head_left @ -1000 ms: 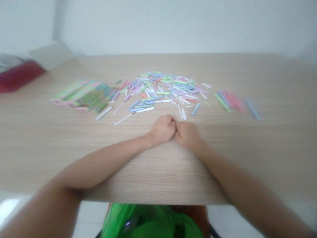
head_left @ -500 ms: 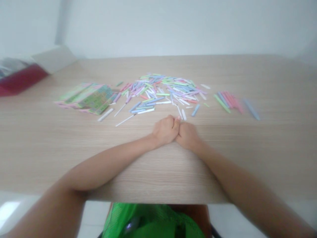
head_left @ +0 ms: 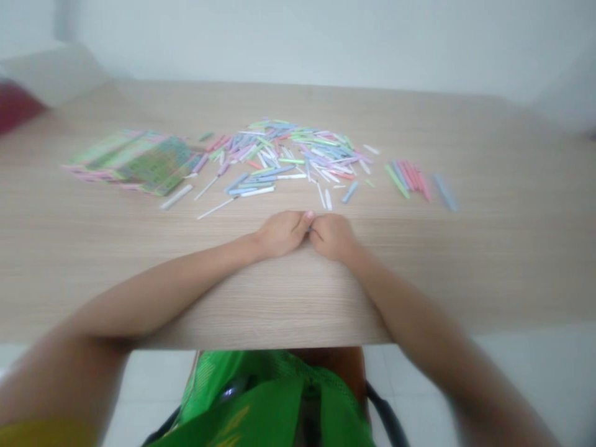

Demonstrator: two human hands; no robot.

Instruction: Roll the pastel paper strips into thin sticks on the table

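Observation:
My left hand (head_left: 285, 233) and my right hand (head_left: 332, 236) meet above the near half of the table, knuckles close together. Both are closed, with the left thumb on top. A tiny bluish bit shows between them, but the fingers cover the rest and I cannot make out what it is. Just beyond my hands lies a loose pile of slim pastel sticks (head_left: 321, 152) in blue, green, pink, purple and white. Some have a thin white rod (head_left: 215, 208) sticking out of one end.
A fanned stack of green and pink printed cards or packets (head_left: 135, 158) lies left of the pile. To the right is a small row of pink, blue and green sticks (head_left: 412, 179), with a single blue stick (head_left: 446, 191) beside it. A red box (head_left: 16, 107) stands far left.
The camera view has shifted, so the table items appear farther left and higher. My hands stay together, drawn slightly apart at the knuckles, and a bluish bit now shows between them.

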